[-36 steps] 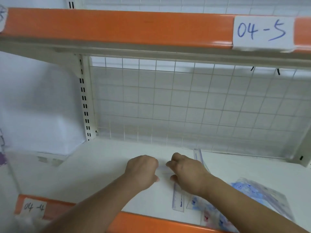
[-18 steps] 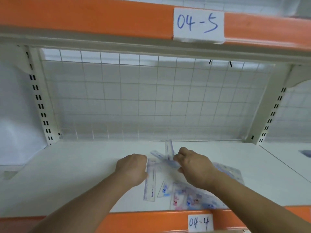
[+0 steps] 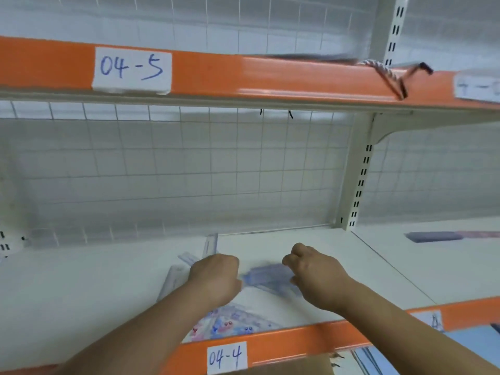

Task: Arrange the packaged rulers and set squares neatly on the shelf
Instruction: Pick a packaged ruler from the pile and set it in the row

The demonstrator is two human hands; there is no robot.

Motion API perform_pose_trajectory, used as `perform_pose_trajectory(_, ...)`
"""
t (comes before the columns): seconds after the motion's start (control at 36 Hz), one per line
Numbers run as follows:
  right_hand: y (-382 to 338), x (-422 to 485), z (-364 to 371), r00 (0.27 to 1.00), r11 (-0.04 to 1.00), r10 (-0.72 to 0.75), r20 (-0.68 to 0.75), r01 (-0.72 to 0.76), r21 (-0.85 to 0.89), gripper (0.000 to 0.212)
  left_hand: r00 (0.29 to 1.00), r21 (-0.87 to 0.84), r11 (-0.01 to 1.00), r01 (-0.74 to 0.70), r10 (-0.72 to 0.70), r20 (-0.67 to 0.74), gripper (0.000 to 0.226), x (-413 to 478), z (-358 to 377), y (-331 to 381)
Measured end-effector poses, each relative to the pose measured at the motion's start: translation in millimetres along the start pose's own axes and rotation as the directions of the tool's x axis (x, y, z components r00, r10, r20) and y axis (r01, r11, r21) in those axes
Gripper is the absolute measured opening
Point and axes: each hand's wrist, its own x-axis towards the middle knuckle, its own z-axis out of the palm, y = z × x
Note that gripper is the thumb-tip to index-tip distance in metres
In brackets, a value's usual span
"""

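Now the hands have parted! Half a second ago they sat almost knuckle to knuckle over the heap. Here the left hand (image 3: 216,277) and the right hand (image 3: 315,277) are clearly apart, with a blue packet (image 3: 266,277) stretched between them and smeared by motion. The right hand has its fingers curled, and its thumb side meets the packet's 3 o'clock end, so it looks to be pinching it. The left hand is curled knuckles-up at the packet's 9 o'clock end. Whether it grips anything I cannot tell, because its fingers are hidden beneath it.

And the rest? It lies untidy on the shelf (image 3: 81,280). One ruler (image 3: 209,244) pokes out at 12 o'clock of the left hand, toward the wire back (image 3: 189,171). A second ruler (image 3: 173,280) lies slanted at 9 o'clock of that hand. A printed packet (image 3: 232,323) sits at 6 o'clock, by the orange front edge just above the 04-4 label (image 3: 226,357).

My read is that one packet is being drawn toward 3 o'clock, out of the pile, so the sorting is begun but barely advanced. The rulers point at different angles and nothing is squared up yet. The next move calls for laying this packet flat on bare shelf at 3 o'clock, with its edge parallel to the front. These film sleeves look slippery, so a quick pull could drag the neighbours askew.
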Motion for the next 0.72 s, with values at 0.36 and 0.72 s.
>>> perform_pose_trajectory(0.36, 141.4, -115.0, -10.7, 0.997, 0.997, 0.076, -0.020, -0.076, -0.022, 0.032, 0.994, 0.003, 0.994, -0.112, 0.112, -0.014, 0.030, 4.9, -4.0, 176.6)
perform_pose_trajectory(0.72, 236.0, -205.7, -13.1, 0.976, 0.975, 0.216, 0.011, -0.215, -0.050, 0.028, 0.973, 0.000, 0.973, -0.230, 0.230, 0.014, 0.032, 9.2, -1.2, 313.9)
